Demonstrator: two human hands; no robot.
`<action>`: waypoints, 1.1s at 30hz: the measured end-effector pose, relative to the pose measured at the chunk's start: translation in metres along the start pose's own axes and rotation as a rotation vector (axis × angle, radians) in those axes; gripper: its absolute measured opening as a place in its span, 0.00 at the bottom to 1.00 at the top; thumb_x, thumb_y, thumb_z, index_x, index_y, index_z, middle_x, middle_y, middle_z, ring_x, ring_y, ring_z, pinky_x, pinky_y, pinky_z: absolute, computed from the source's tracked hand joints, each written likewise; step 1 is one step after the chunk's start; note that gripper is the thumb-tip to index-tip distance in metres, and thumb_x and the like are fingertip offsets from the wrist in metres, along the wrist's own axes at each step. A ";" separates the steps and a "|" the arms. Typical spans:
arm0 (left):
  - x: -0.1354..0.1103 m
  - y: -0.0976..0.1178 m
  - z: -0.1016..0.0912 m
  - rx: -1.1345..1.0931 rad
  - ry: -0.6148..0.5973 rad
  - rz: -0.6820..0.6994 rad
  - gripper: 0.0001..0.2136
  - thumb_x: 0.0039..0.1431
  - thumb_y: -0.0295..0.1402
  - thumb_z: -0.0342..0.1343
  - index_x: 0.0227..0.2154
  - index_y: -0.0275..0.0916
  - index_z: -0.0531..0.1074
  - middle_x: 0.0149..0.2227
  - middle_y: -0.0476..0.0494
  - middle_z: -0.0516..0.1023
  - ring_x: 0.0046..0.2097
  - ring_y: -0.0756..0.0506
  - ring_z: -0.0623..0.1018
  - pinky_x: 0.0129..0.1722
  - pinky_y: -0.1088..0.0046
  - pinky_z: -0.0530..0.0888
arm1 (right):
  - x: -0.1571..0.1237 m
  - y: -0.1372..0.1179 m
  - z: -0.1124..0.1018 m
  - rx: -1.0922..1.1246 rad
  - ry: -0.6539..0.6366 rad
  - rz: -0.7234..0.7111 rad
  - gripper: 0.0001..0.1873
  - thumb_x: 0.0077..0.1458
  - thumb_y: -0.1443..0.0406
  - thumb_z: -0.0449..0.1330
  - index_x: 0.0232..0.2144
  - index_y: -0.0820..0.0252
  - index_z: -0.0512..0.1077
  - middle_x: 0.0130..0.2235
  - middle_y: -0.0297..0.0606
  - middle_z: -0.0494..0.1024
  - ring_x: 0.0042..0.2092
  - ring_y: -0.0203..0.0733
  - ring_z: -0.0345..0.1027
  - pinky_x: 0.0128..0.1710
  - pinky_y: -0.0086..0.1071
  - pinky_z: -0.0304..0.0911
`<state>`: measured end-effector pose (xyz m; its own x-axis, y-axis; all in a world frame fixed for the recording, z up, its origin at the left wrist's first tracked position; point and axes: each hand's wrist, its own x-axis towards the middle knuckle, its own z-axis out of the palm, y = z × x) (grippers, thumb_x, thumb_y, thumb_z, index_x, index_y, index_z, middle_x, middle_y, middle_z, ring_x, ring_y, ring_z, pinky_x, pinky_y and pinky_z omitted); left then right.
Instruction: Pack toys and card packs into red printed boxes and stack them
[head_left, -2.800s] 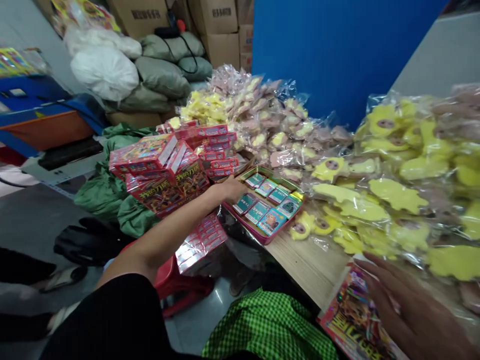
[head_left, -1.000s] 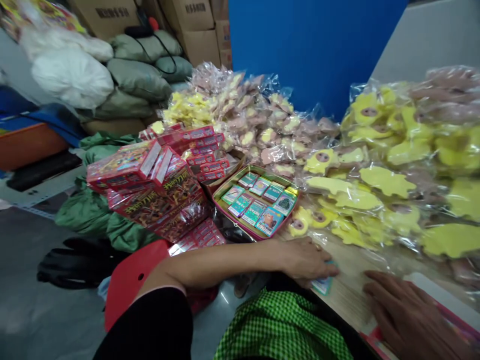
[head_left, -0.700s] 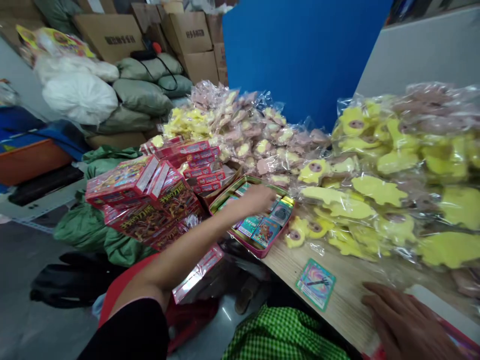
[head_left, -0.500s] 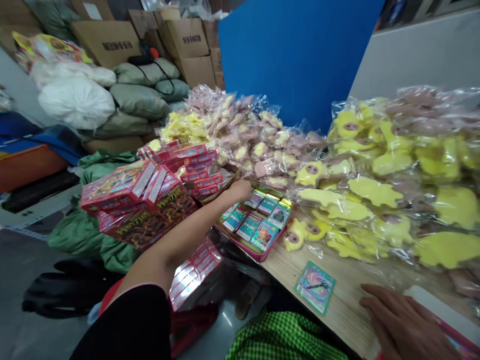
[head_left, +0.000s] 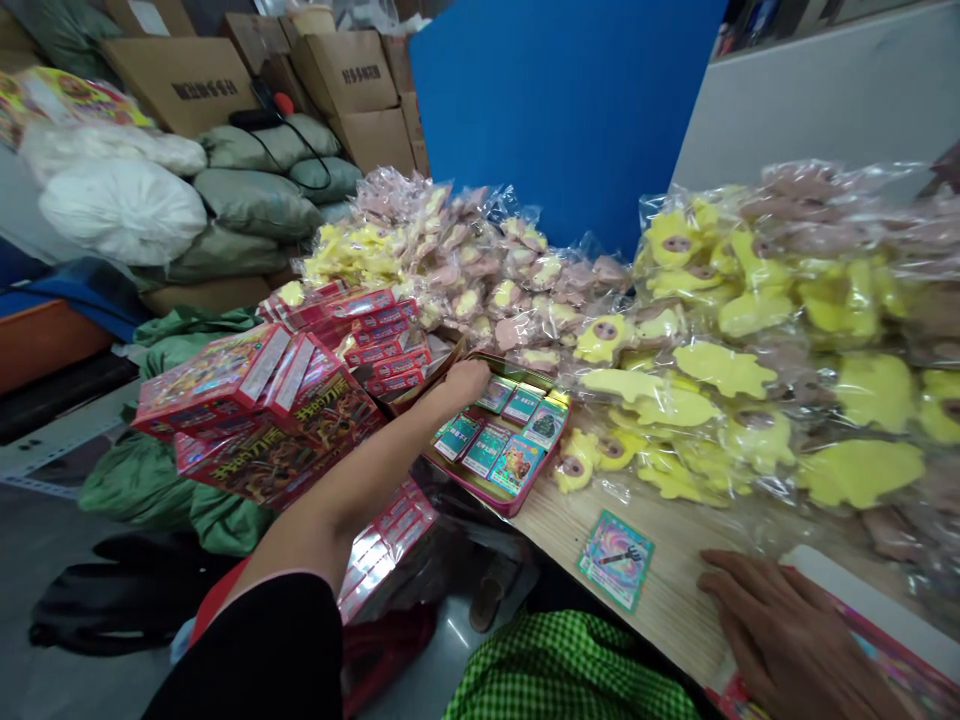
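My left hand (head_left: 469, 380) reaches over the far left corner of a pink-edged tin (head_left: 504, 507); its fingers are curled down, and their tips are hidden. Several small stacks of cards fill the tin, among them a stack with a colourful top card (head_left: 517, 464). A single card (head_left: 616, 560) with a dark fork picture lies flat on the wooden table (head_left: 559, 525), to the right of the tin. My right hand (head_left: 787, 625) lies palm down, fingers stretched out, partly over a white and pink box (head_left: 874, 590) at the lower right.
Bagged yellow and pink toys (head_left: 720, 370) are heaped along the back and right of the table. Red printed boxes (head_left: 300, 410) are stacked at the left, beside my left arm. A blue panel (head_left: 562, 110) stands behind. Sacks (head_left: 255, 200) and cartons (head_left: 360, 90) sit farther back.
The view has shifted slightly, so the scene sits a little farther left. My left hand stays at the tin's far left corner, and my right hand still lies by the box.
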<state>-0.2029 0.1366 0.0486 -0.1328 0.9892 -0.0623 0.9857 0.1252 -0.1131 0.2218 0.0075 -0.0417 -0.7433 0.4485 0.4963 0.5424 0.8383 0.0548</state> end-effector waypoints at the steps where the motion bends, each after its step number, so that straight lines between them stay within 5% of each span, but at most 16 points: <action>1: -0.005 -0.001 -0.005 -0.003 0.038 -0.018 0.17 0.68 0.39 0.60 0.54 0.35 0.72 0.53 0.37 0.77 0.50 0.41 0.79 0.50 0.57 0.80 | 0.001 0.000 -0.001 -0.006 -0.003 0.000 0.15 0.65 0.72 0.49 0.37 0.58 0.75 0.42 0.43 0.80 0.43 0.48 0.74 0.46 0.42 0.61; 7: -0.060 0.008 -0.045 -0.086 0.339 -0.094 0.16 0.66 0.20 0.47 0.54 0.26 0.69 0.48 0.25 0.79 0.52 0.34 0.80 0.50 0.57 0.77 | 0.022 -0.033 -0.020 -0.101 -0.091 0.219 0.18 0.61 0.76 0.48 0.41 0.68 0.78 0.48 0.55 0.79 0.51 0.57 0.72 0.49 0.47 0.65; 9: -0.095 0.029 -0.043 -0.155 0.466 0.011 0.17 0.68 0.22 0.46 0.57 0.31 0.68 0.52 0.32 0.77 0.55 0.38 0.78 0.55 0.59 0.75 | 0.037 -0.058 -0.019 -0.086 -0.144 0.265 0.21 0.57 0.77 0.49 0.46 0.71 0.78 0.52 0.57 0.79 0.53 0.58 0.71 0.53 0.48 0.66; 11: -0.137 0.060 -0.028 -0.249 0.553 0.304 0.14 0.68 0.24 0.47 0.53 0.35 0.71 0.45 0.39 0.78 0.48 0.41 0.79 0.49 0.63 0.78 | 0.051 -0.085 -0.011 -0.060 -0.249 0.287 0.25 0.57 0.74 0.52 0.56 0.75 0.75 0.59 0.60 0.74 0.57 0.60 0.69 0.55 0.49 0.66; 14: -0.188 0.111 0.011 -0.228 0.435 0.530 0.18 0.69 0.22 0.43 0.58 0.34 0.67 0.45 0.37 0.76 0.45 0.42 0.79 0.42 0.66 0.80 | 0.060 -0.112 0.005 -0.054 -0.416 0.316 0.29 0.56 0.71 0.58 0.59 0.80 0.71 0.64 0.66 0.67 0.62 0.67 0.64 0.58 0.52 0.66; 17: -0.206 0.140 0.041 -0.162 0.098 0.419 0.17 0.68 0.22 0.47 0.58 0.31 0.66 0.48 0.33 0.76 0.47 0.39 0.80 0.42 0.62 0.81 | 0.050 -0.116 0.009 -0.102 -0.475 0.344 0.24 0.54 0.74 0.59 0.54 0.76 0.75 0.61 0.65 0.71 0.60 0.67 0.67 0.55 0.52 0.69; 19: -0.206 0.138 0.049 -0.205 -0.054 0.407 0.20 0.67 0.31 0.55 0.59 0.32 0.65 0.53 0.30 0.74 0.52 0.36 0.79 0.47 0.59 0.80 | 0.040 -0.112 0.005 -0.126 -0.457 0.328 0.24 0.53 0.77 0.57 0.53 0.73 0.75 0.57 0.60 0.74 0.56 0.62 0.70 0.54 0.49 0.70; 22: -0.206 0.112 0.054 -0.283 -0.110 0.574 0.33 0.62 0.42 0.63 0.65 0.35 0.60 0.66 0.27 0.66 0.64 0.32 0.71 0.59 0.54 0.74 | 0.027 -0.109 -0.002 -0.170 -0.385 0.305 0.31 0.50 0.79 0.57 0.58 0.76 0.70 0.55 0.59 0.75 0.52 0.59 0.70 0.52 0.47 0.71; 25: -0.208 0.084 0.063 -0.216 -0.079 0.697 0.26 0.66 0.29 0.56 0.66 0.39 0.60 0.70 0.32 0.63 0.68 0.34 0.66 0.63 0.52 0.69 | 0.023 -0.110 -0.005 -0.218 -0.352 0.267 0.31 0.49 0.79 0.56 0.57 0.81 0.69 0.53 0.62 0.74 0.49 0.59 0.69 0.48 0.47 0.72; 28: -0.210 0.074 0.075 -0.144 -0.010 0.730 0.25 0.67 0.21 0.48 0.65 0.40 0.63 0.66 0.34 0.69 0.64 0.37 0.71 0.60 0.54 0.70 | 0.024 -0.114 -0.005 -0.210 -0.368 0.218 0.29 0.50 0.79 0.54 0.56 0.78 0.71 0.53 0.61 0.74 0.47 0.59 0.69 0.42 0.46 0.72; 33: -0.204 0.091 0.075 -0.004 0.070 0.803 0.27 0.68 0.25 0.48 0.68 0.40 0.59 0.52 0.34 0.76 0.49 0.38 0.77 0.52 0.57 0.74 | 0.038 -0.116 -0.008 -0.194 -0.482 0.255 0.33 0.57 0.77 0.52 0.64 0.61 0.67 0.53 0.58 0.73 0.47 0.62 0.69 0.40 0.49 0.70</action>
<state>-0.0944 -0.0598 -0.0234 0.6233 0.7797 -0.0607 0.7776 -0.6261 -0.0571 0.1342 -0.0752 -0.0221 -0.6497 0.7572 0.0668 0.7556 0.6336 0.1661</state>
